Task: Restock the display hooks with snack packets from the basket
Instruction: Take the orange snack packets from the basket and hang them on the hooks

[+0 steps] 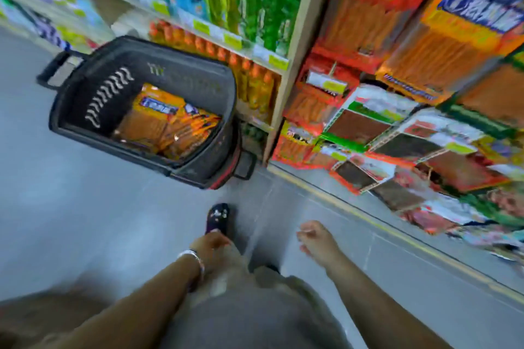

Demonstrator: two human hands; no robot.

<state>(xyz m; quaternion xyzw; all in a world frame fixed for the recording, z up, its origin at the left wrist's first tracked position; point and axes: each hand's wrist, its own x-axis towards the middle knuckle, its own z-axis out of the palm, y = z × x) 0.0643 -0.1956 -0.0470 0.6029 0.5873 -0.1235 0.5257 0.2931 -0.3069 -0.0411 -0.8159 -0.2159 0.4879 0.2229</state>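
Packets point(167, 122) are found in the basket point(85, 88) on the floor, left of the display point(397, 122). Nothing is held: on the left hand point(211, 244) and right hand point(314, 238), fingers hang loosely curled. Step judged: fetching another packet. A reach into the basket is required.

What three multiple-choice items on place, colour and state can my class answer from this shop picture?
1. Where is the basket?
A) on a shelf
B) on the floor
C) on a hook

2. What colour are its packets?
A) orange
B) blue
C) white

3. What do the left hand and right hand hold?
A) a packet each
B) the basket
C) nothing

Key: 1B, the basket stands on the grey floor; 2A, orange wrappers lie inside it; 3C, both hands are loosely curled with nothing in them.
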